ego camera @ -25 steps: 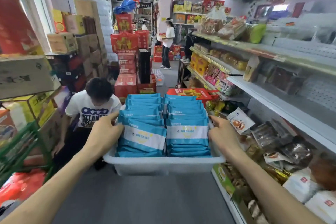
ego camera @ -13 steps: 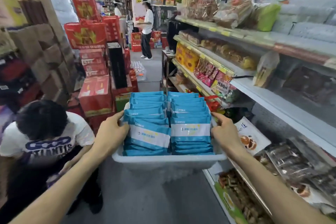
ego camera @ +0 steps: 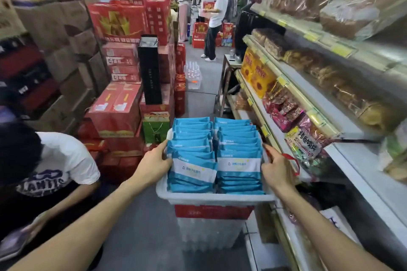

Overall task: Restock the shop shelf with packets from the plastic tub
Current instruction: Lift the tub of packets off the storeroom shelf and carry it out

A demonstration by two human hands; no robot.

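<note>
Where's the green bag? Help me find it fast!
Look at the big stack of red boxes left of the aisle. At its near end, just left of the white tub of blue packets, stands the green bag. It alone is green among red.

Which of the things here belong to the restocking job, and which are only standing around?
Job: plastic tub, blue packets, shelf, left hand, right hand (both grip the tub).
Lying about: red cartons, green gift bag, black box.

Shop: snack shelves [ego camera: 356, 160] w/ price tags [ego camera: 283, 80]
</note>
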